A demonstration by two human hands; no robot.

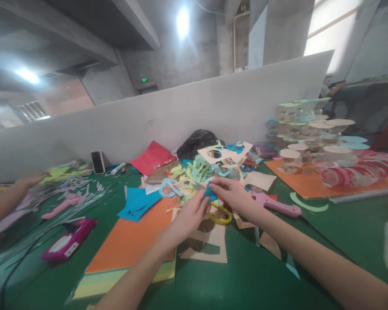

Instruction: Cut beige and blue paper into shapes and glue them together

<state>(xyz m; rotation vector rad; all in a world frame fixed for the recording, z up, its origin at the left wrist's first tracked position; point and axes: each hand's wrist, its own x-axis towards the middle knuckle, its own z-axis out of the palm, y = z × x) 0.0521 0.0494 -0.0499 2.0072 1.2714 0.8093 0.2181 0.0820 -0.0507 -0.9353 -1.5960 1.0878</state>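
Observation:
A small piece of blue paper is pinched between both hands, just above the pile of scraps. My left hand closes on it from the left with thumb and fingers. From the right, my right hand grips its upper edge. A yellow scissors handle shows directly below the hands; whether a finger touches it, I cannot tell. Around them lie cut paper scraps in green, blue and cream. A pink glue gun lies right of my right hand, partly behind that forearm.
Orange and yellow-green sheets and folded blue paper lie left. A magenta device sits farther left, near a co-worker's hand. A phone leans against the white partition. Stacked clear cups with paper discs stand right.

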